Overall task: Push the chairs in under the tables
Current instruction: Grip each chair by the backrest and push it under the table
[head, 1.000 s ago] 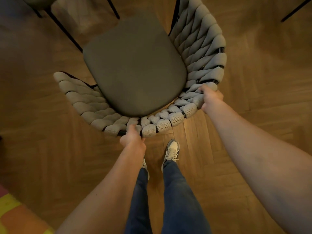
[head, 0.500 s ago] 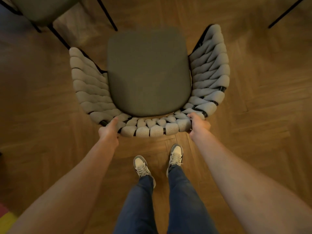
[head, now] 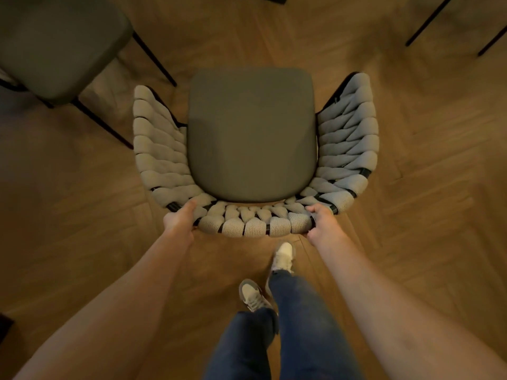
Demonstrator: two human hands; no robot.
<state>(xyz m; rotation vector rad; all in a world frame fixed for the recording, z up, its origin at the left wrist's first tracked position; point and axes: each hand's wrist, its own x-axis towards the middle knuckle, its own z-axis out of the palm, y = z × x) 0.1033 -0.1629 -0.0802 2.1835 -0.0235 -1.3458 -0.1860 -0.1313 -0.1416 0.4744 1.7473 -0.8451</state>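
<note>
Chair: I look straight down on a chair [head: 252, 133] with a dark grey seat cushion and a curved back of pale woven rope; it stands on the wood floor [head: 428, 204] right in front of me, seat facing away.
Left hand: my left hand [head: 178, 222] grips the left end of the chair's back rim, thumb laid over the top of the weave, fingers [head: 189, 208] curled round the rim.
Right hand: my right hand [head: 322, 222] holds the right end of the same rim, curled round it in the same way.
Tabletop: I cannot see any tabletop from here; only thin black legs [head: 428, 21] show at the upper right, and I cannot tell what they belong to.
Second chair: another dark-seated chair [head: 57, 42] stands at the upper left, apart from mine.
Containers: I see none.
Feet: my pale sneakers [head: 282, 257] stand just behind the chair back, the right one ahead.
</note>
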